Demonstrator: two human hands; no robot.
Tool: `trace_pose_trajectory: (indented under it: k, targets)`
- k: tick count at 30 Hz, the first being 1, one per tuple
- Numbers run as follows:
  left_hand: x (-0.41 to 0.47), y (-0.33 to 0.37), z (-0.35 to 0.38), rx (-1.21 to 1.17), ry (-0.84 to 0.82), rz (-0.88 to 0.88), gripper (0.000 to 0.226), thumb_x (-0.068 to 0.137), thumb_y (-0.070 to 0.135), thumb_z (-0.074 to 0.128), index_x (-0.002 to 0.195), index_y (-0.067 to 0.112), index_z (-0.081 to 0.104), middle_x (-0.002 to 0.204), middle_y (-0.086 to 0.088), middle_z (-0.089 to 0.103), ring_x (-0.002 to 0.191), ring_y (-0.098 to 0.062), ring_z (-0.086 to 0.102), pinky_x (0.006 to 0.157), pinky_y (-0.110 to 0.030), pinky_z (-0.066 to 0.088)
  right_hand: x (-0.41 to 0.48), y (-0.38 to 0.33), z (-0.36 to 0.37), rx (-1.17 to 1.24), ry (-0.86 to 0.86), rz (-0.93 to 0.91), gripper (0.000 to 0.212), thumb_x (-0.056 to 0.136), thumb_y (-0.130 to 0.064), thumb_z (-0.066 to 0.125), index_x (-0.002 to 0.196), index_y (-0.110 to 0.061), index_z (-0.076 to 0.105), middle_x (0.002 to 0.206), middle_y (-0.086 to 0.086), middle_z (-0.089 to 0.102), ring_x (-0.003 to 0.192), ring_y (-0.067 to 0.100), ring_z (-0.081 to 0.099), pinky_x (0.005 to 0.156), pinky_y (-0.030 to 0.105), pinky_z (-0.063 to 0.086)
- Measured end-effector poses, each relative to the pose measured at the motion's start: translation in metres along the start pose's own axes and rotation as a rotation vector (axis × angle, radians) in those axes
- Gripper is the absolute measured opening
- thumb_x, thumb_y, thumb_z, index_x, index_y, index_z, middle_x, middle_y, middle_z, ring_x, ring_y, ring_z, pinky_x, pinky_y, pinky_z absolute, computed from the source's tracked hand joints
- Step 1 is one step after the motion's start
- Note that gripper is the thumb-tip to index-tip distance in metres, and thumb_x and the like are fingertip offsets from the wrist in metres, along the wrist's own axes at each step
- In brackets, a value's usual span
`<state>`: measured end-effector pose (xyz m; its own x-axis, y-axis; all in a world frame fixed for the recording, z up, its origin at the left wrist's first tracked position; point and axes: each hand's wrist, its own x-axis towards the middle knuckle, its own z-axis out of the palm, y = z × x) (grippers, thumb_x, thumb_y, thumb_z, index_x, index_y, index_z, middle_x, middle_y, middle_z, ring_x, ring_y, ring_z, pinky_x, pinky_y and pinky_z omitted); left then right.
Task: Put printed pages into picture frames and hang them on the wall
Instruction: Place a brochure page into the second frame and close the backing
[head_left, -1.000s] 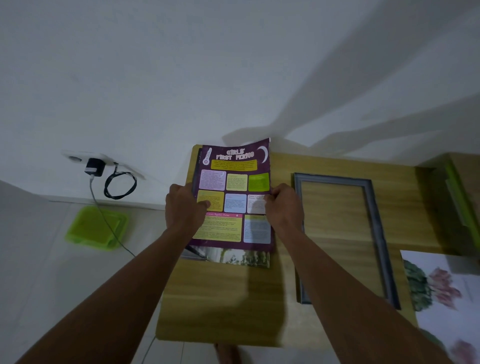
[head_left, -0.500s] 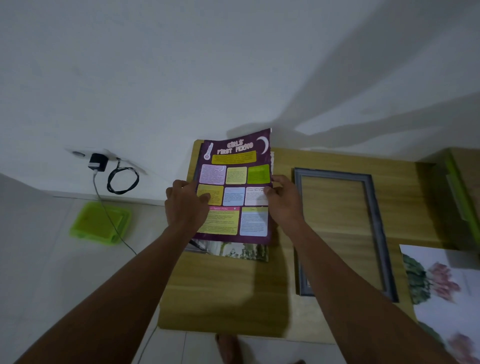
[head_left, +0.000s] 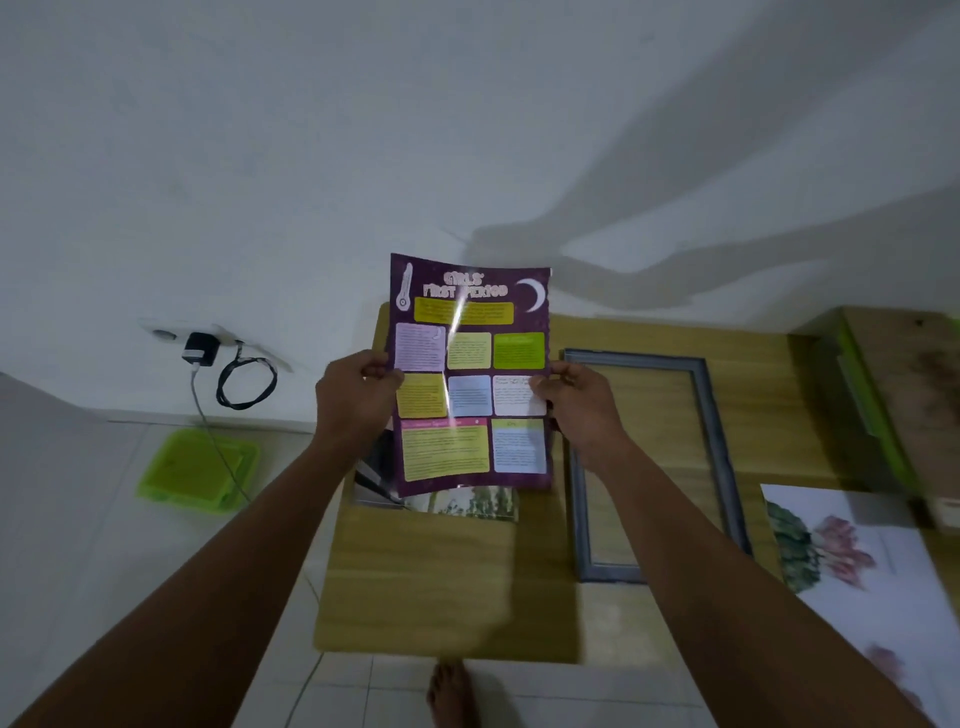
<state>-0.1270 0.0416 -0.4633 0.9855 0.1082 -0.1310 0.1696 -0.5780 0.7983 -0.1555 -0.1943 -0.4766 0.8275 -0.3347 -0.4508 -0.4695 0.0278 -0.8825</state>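
Over the table (head_left: 415, 587), the page (head_left: 470, 374) is being pinched by left hand (head_left: 356, 400) and right hand (head_left: 579, 410), best kept taut for the seemingly empty frame (head_left: 610, 571).

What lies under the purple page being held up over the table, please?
Below the purple page, a tree-printed sheet and a dark glossy edge poke out on the wooden table. Whatever else lies there is covered.

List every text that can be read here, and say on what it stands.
"GIRLS' FIRST PERIOD": heading at the top of the purple page.
Coloured boxes on that page: the print is too small to read.
Elsewhere: no text can be read.
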Motion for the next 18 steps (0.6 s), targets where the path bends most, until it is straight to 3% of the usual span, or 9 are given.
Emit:
trace_pose_trajectory:
  k: [3, 5, 8, 10, 11, 13, 14, 16, 18]
  targets:
    - [-0.017, 0.032, -0.011, -0.004, 0.035, 0.101, 0.024, 0.091, 0.029, 0.063, 0.111, 0.017, 0.070, 0.104, 0.000, 0.073, 0.087, -0.014, 0.069, 0.082, -0.035, 0.058, -0.013, -0.018, -0.009, -0.207, 0.107, -0.141, 0.022, 0.088, -0.019, 0.071, 0.108, -0.016, 0.062, 0.089, -0.006, 0.068, 0.092, 0.020, 0.068, 0.078, 0.031, 0.053]
    - [-0.035, 0.058, -0.013, -0.006, 0.055, 0.196, 0.023, 0.091, 0.026, 0.064, 0.110, 0.017, 0.072, 0.101, 0.002, 0.074, 0.080, -0.006, 0.068, 0.076, -0.019, 0.055, -0.027, -0.039, -0.015, -0.301, 0.166, -0.267, 0.028, 0.092, -0.030, 0.066, 0.116, -0.017, 0.059, 0.088, -0.009, 0.064, 0.089, 0.014, 0.064, 0.068, 0.020, 0.044]
    - [-0.064, 0.096, -0.005, 0.001, 0.079, 0.346, 0.019, 0.091, 0.024, 0.065, 0.105, 0.018, 0.076, 0.093, 0.005, 0.075, 0.072, 0.005, 0.063, 0.068, 0.001, 0.042, -0.052, -0.073, -0.020, -0.314, 0.101, -0.348, 0.034, 0.093, -0.055, 0.056, 0.100, -0.023, 0.065, 0.098, -0.005, 0.068, 0.101, 0.016, 0.063, 0.066, 0.014, 0.040]
    - [-0.080, 0.115, 0.004, 0.078, 0.099, 0.435, 0.021, 0.092, 0.027, 0.061, 0.106, 0.020, 0.076, 0.094, 0.005, 0.075, 0.076, 0.000, 0.065, 0.069, -0.001, 0.040, -0.066, -0.091, -0.026, -0.321, 0.063, -0.345, 0.041, 0.090, -0.067, 0.050, 0.090, -0.029, 0.065, 0.110, 0.002, 0.069, 0.113, 0.021, 0.060, 0.080, 0.025, 0.042]
    - [-0.087, 0.122, 0.009, 0.131, 0.114, 0.482, 0.022, 0.093, 0.027, 0.059, 0.105, 0.020, 0.076, 0.092, 0.003, 0.075, 0.076, -0.004, 0.065, 0.068, -0.003, 0.039, -0.072, -0.099, -0.032, -0.323, 0.043, -0.350, 0.043, 0.089, -0.071, 0.048, 0.085, -0.032, 0.066, 0.104, 0.001, 0.070, 0.109, 0.021, 0.060, 0.082, 0.028, 0.042]
    - [-0.099, 0.134, 0.019, 0.180, 0.128, 0.561, 0.020, 0.093, 0.021, 0.059, 0.103, 0.018, 0.076, 0.086, 0.001, 0.075, 0.072, -0.009, 0.065, 0.067, -0.011, 0.041, -0.083, -0.109, -0.045, -0.299, -0.035, -0.352, 0.044, 0.086, -0.074, 0.049, 0.076, -0.033, 0.064, 0.081, -0.008, 0.062, 0.086, 0.014, 0.062, 0.071, 0.028, 0.041]
    - [-0.105, 0.139, 0.025, 0.188, 0.120, 0.588, 0.020, 0.092, 0.020, 0.059, 0.104, 0.019, 0.075, 0.085, 0.001, 0.074, 0.071, -0.009, 0.064, 0.069, -0.017, 0.047, -0.086, -0.111, -0.052, -0.297, -0.074, -0.351, 0.047, 0.086, -0.073, 0.051, 0.079, -0.031, 0.068, 0.079, -0.009, 0.062, 0.081, 0.010, 0.061, 0.067, 0.026, 0.041]
    - [-0.117, 0.146, 0.037, 0.213, 0.099, 0.621, 0.022, 0.093, 0.020, 0.057, 0.108, 0.020, 0.074, 0.085, 0.004, 0.073, 0.070, -0.008, 0.063, 0.070, -0.028, 0.054, -0.089, -0.113, -0.066, -0.326, -0.090, -0.360, 0.044, 0.088, -0.062, 0.058, 0.093, -0.021, 0.076, 0.084, -0.007, 0.068, 0.084, 0.008, 0.064, 0.072, 0.029, 0.050]
    - [-0.129, 0.152, 0.050, 0.244, 0.086, 0.642, 0.023, 0.093, 0.022, 0.059, 0.112, 0.023, 0.072, 0.086, 0.005, 0.073, 0.070, -0.005, 0.062, 0.069, -0.025, 0.053, -0.088, -0.110, -0.081, -0.334, -0.034, -0.365, 0.023, 0.089, -0.038, 0.063, 0.088, -0.020, 0.075, 0.083, -0.006, 0.073, 0.083, 0.012, 0.069, 0.080, 0.043, 0.058]
